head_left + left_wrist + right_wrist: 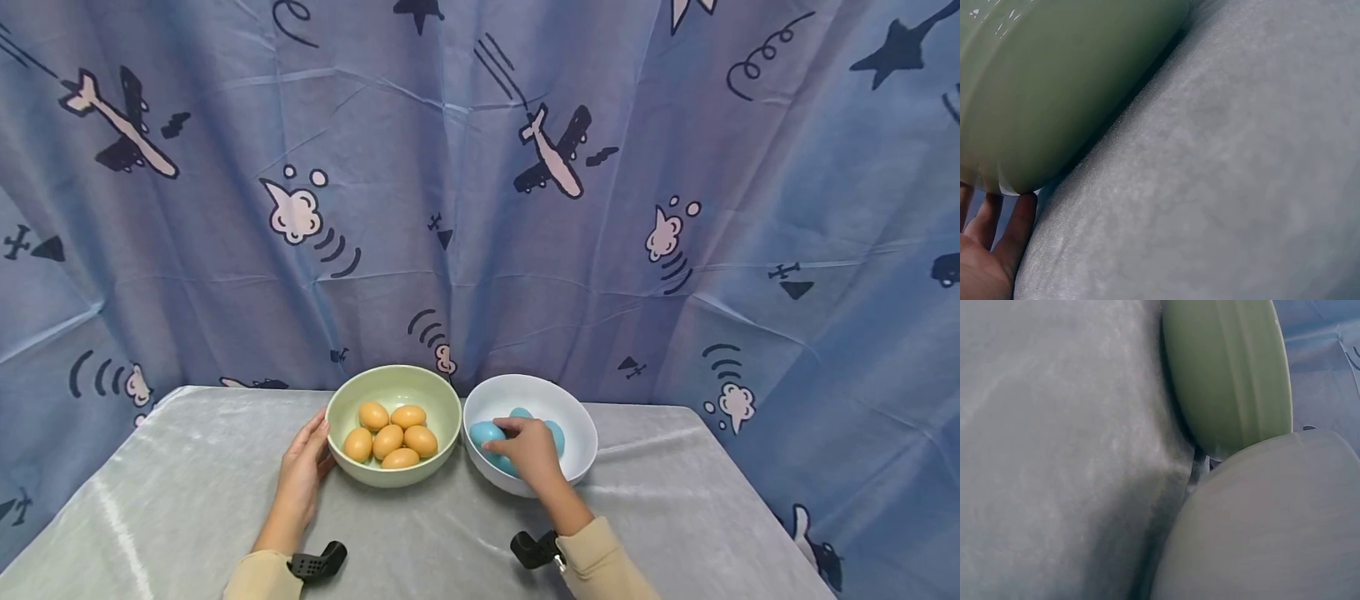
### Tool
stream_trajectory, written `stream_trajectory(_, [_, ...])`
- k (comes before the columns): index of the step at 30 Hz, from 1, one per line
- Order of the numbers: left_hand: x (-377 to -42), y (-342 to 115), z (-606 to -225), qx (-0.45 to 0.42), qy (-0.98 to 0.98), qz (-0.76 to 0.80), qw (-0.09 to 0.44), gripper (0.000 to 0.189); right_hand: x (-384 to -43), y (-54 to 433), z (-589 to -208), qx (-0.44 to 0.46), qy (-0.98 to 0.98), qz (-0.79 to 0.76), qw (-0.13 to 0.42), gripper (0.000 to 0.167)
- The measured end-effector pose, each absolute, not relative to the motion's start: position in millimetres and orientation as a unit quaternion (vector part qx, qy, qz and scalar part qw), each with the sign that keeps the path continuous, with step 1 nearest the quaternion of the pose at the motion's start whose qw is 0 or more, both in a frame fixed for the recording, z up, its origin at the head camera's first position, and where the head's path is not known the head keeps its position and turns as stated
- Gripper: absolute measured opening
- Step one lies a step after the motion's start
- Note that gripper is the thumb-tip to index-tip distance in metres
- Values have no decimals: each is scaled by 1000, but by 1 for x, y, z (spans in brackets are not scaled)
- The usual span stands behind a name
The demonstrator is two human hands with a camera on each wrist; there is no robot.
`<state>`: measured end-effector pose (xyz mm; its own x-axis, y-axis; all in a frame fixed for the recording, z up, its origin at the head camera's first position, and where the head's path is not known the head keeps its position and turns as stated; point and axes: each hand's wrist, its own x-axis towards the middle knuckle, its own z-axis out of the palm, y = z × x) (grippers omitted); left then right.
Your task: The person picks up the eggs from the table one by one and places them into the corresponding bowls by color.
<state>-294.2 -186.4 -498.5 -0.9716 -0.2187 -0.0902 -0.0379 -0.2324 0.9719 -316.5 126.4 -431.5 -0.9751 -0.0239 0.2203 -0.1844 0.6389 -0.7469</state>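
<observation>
My left hand [302, 468] lies along the left side of a light green bowl [392, 478], its fingers fairly straight against the outer wall. In the left wrist view the fingertips of that hand [985, 262] meet the bowl's underside. Several yellow-orange eggs [387, 442] lie inside this bowl. My right hand [536, 457] reaches into a white bowl [517, 390] and pinches a blue egg [485, 432] between thumb and fingers. Other blue eggs [556, 435] sit around and under this hand, partly hidden by it. The right wrist view has only the two bowls' outsides, without the hand.
Both bowls stand side by side, nearly touching, near the far edge of a table covered in pale grey cloth [420, 542]. Behind the table hangs a blue curtain [465, 233] printed with planes. A black strap device [318, 562] is on each wrist.
</observation>
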Motion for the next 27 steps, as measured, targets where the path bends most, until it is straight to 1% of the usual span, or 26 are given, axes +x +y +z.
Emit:
stream_trajectory(4, [-293,-188,-498,107,-618,-777,59,64,-316,124,-431,59,-902,418,95,26])
stream_trajectory(10, [-295,-187,-498,105,-619,-777,54,65,-314,128,-431,37,-877,465,117,22])
stream_trajectory(15, [-296,-187,-502,106,-616,-779,50,65,-308,144,-426,6,-850,509,137,14])
stream_trajectory(20, [-294,-194,-502,104,-611,-785,27,66,-305,179,-412,-15,-837,523,160,19])
stream_trajectory(27, [-293,-215,-485,98,-621,-777,-34,69,-304,238,-401,-35,-879,423,218,34])
